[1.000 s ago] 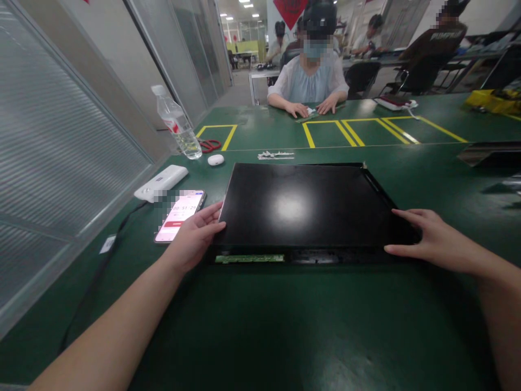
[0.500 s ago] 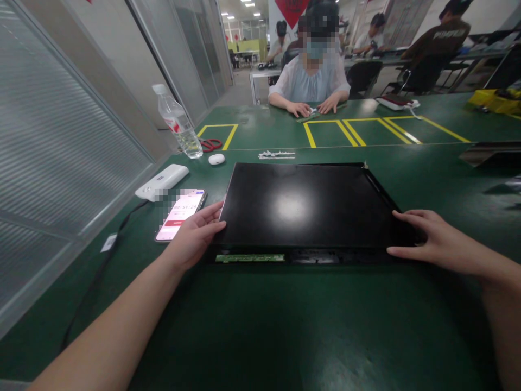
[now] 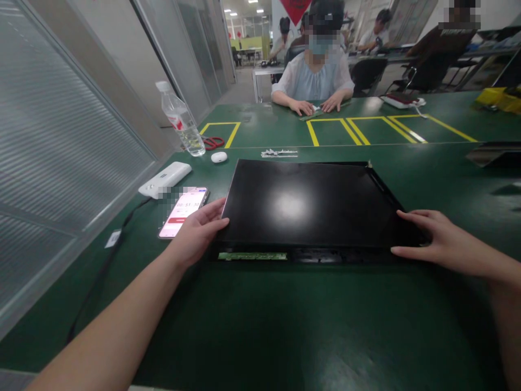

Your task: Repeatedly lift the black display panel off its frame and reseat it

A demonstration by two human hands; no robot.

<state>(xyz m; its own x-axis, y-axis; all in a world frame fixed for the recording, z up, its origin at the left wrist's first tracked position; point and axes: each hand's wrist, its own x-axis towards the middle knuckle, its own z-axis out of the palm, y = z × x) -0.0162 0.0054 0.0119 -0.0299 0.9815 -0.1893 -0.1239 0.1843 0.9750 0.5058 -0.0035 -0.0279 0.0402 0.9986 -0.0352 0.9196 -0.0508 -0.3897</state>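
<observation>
A glossy black display panel (image 3: 309,212) lies in front of me, its left side slightly raised above a black frame (image 3: 350,256). My left hand (image 3: 201,231) grips the panel's left edge, thumb on top and fingers beneath. At the right edge, my right hand (image 3: 435,236) holds the panel near its front corner, with thumb and fingers around the side. A green circuit strip (image 3: 252,256) shows along the front, below the panel's near edge. The panel hides most of the frame.
Left of the panel are a phone (image 3: 185,212), a white power bank (image 3: 166,179), a white earbud case (image 3: 218,157), a water bottle (image 3: 181,122) and red-handled scissors (image 3: 214,143). Small white strips (image 3: 279,153) lie behind the panel. Across the green table (image 3: 285,326) sits a co-worker (image 3: 313,81).
The left side of the panel sits a little higher now. Both hands keep their grip, and the whole view has shifted slightly.
</observation>
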